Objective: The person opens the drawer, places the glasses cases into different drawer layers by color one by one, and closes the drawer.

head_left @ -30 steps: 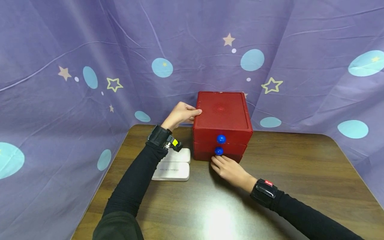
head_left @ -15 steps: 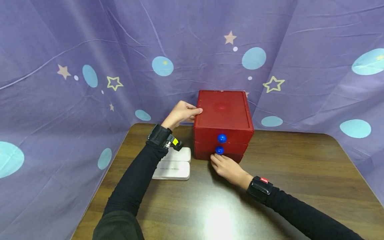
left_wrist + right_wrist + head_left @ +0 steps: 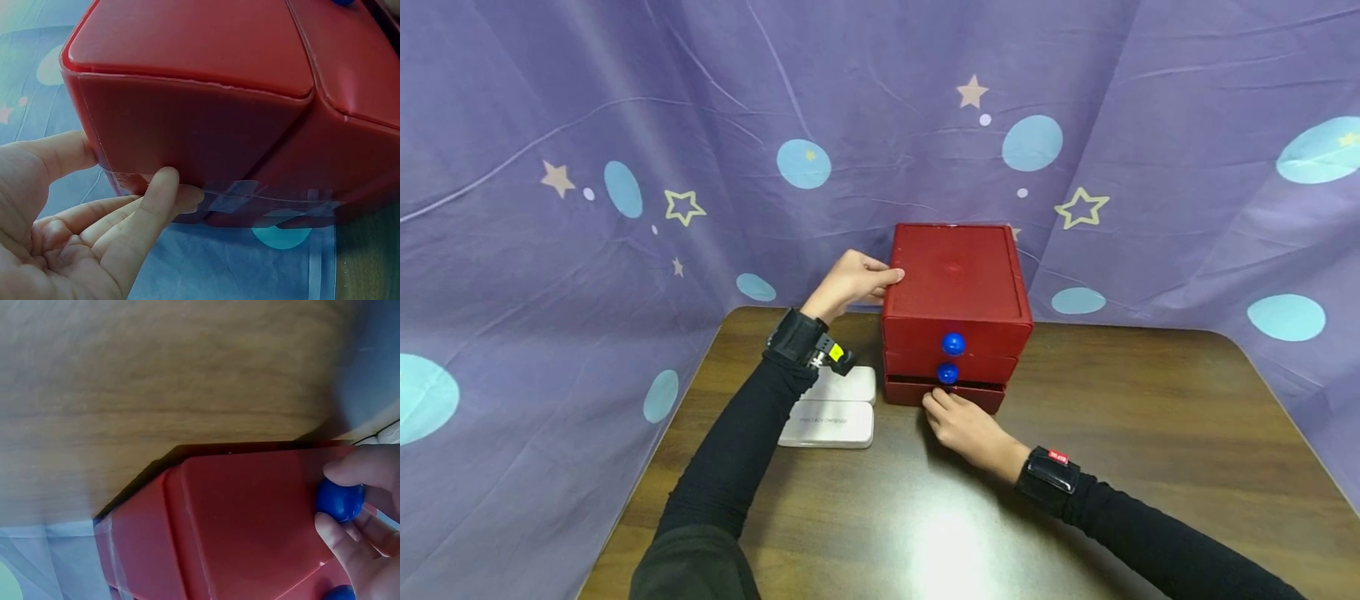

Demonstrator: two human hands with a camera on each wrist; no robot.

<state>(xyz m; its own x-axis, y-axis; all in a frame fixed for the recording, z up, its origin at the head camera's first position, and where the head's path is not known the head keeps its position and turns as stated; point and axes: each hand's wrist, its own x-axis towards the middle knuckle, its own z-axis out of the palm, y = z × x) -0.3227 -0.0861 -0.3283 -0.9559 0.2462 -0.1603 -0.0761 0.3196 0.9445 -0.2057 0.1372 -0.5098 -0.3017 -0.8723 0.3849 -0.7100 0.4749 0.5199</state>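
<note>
A red drawer cabinet (image 3: 955, 279) with round blue knobs stands at the back of the table. My left hand (image 3: 852, 283) holds its upper left edge, thumb on the top and fingers (image 3: 159, 190) against the side wall. In front, my right hand (image 3: 966, 427) pinches the lowest blue knob (image 3: 339, 501) between thumb and fingertips. That bottom drawer (image 3: 906, 393) stands slightly out, with a narrow dark gap along its upper rim. Above it, the middle knob (image 3: 947, 373) and top knob (image 3: 953, 344) sit on closed drawers. What the bottom drawer contains is hidden.
Two white flat cases lie left of the cabinet: a front case (image 3: 827, 427) with faint lettering and a rear case (image 3: 857, 385) partly behind my left wrist. A purple patterned curtain (image 3: 880, 100) hangs behind the wooden table (image 3: 1120, 417).
The bottom drawer has come a little out toward me, with my right hand on its knob. My left hand keeps its place on the cabinet.
</note>
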